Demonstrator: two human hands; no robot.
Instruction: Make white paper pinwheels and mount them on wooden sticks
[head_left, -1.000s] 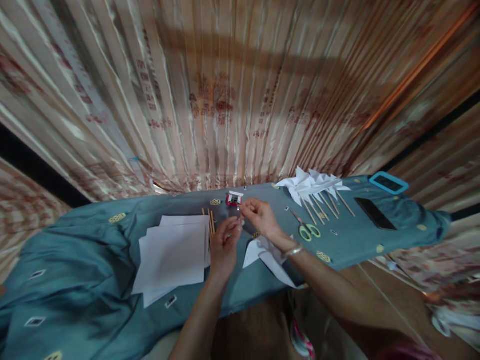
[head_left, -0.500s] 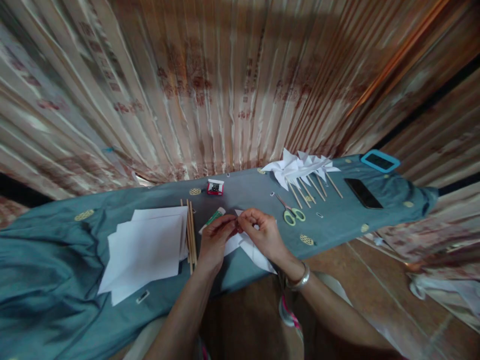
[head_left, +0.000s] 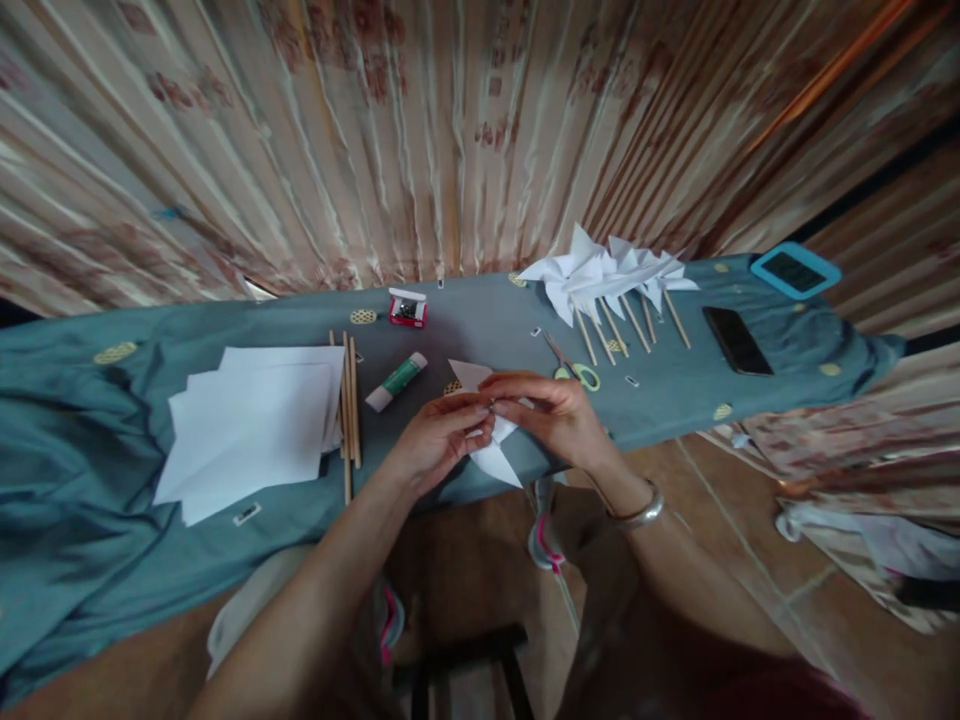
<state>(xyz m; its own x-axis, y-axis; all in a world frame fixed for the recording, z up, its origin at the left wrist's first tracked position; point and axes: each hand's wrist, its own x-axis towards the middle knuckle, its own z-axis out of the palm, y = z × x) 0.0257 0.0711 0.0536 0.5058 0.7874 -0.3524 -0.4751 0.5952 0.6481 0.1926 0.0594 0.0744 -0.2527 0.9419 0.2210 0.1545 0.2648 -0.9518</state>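
Note:
Both hands meet over a white paper pinwheel near the table's front edge. My left hand is closed, thumb and fingers pinching at the pinwheel's middle. My right hand, with a silver bangle on its wrist, is closed at the same spot from the other side. A tiny shiny speck shows between the fingertips, too small to name. The fingers cover the pinwheel's centre, while its points stick out above and below. Left of the hands lies a green and white glue stick. Green-handled scissors lie just beyond my right hand.
A stack of white paper and several wooden sticks lie on the left. Behind is a small open red box. Several paper pinwheels on sticks, a black phone and a blue-framed device lie right.
My view has tilted down and shifted, so the table sits higher in the picture. The hands have turned a little around the pinwheel, and the glue stick now shows whole.

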